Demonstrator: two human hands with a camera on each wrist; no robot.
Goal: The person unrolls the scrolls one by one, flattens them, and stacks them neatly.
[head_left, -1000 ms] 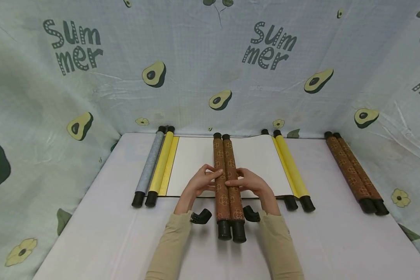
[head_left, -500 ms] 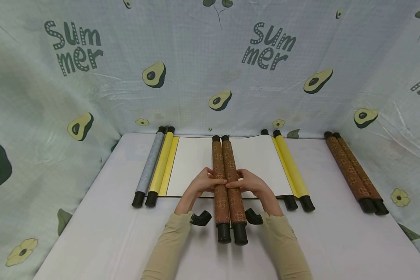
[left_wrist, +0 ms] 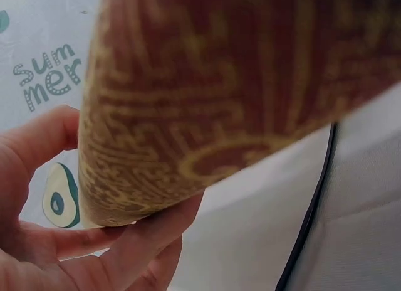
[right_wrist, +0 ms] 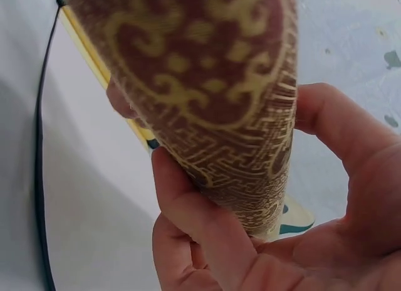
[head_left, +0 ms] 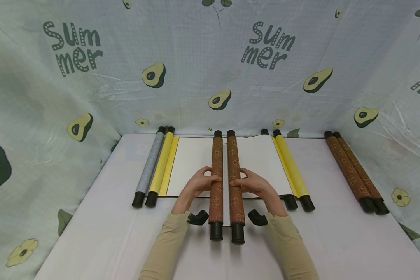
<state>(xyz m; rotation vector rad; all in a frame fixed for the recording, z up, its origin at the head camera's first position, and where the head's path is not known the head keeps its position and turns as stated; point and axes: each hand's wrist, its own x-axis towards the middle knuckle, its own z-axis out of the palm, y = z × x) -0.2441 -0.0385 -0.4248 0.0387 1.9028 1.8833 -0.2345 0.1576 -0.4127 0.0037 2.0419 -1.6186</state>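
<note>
Between both hands is a brown hanging scroll with gold patterning and black knobs. Its left roller (head_left: pixel 216 202) lies in the left hand (head_left: pixel 198 182), thumb on top and fingers curled beneath. The right hand (head_left: pixel 257 184) grips the right roller (head_left: pixel 236 204) in the same way. A narrow strip of white paper (head_left: pixel 226 212) shows between the two rollers, which stand nearly parallel above the table. In the left wrist view, fingers support the brocade-covered roller (left_wrist: pixel 188 115) from below. The right wrist view shows thumb and fingers around its roller (right_wrist: pixel 207 115).
Underneath, a scroll with yellow borders lies spread, its white paper (head_left: pixel 192 155) between a left yellow roller (head_left: pixel 162 159) and a right yellow roller (head_left: pixel 292 167). A grey-blue roller (head_left: pixel 149 163) sits at its left. Another brown rolled scroll (head_left: pixel 348 171) lies far right. A printed curtain (head_left: pixel 189 46) encloses the table.
The two brown rollers, side by side before, have been drawn apart, left roller leftward and right roller slightly rightward. White paper now shows between them. Everything on the table stays put.
</note>
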